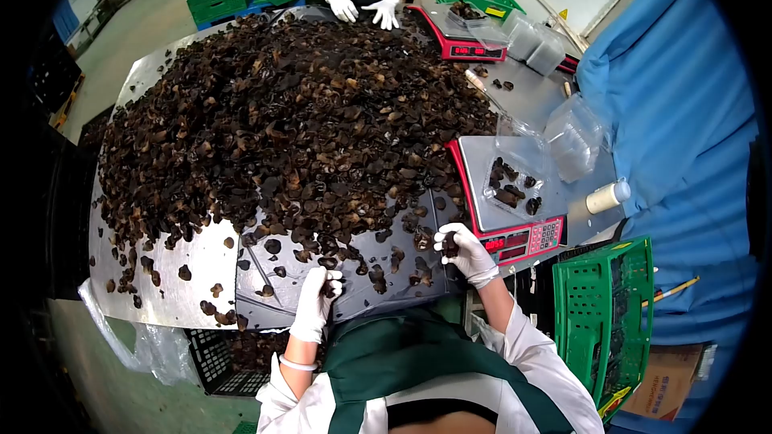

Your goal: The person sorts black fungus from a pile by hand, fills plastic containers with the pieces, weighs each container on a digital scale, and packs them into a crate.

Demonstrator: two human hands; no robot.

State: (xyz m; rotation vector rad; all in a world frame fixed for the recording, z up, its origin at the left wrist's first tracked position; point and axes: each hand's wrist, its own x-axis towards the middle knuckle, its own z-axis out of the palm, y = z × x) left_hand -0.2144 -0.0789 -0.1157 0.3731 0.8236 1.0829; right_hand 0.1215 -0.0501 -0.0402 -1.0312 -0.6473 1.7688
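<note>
A wide heap of dark brown dried fungus pieces (297,120) covers much of the metal table (197,261). At its near edge, my left hand (317,293), in a white glove, is closed on a dark fungus piece. My right hand (466,253), also gloved, pinches another dark piece beside the red scale (515,237). On the scale's plate lies an open clear plastic box (515,181) with several fungus pieces inside. Loose pieces are scattered on the table between and around my hands.
A co-worker's gloved hands (366,10) are at the far edge, beside a second red scale (474,47). Stacked clear boxes (575,137) and a white bottle (608,197) stand at right. Green crates (575,313) are at lower right; a black crate (209,362) sits below the table.
</note>
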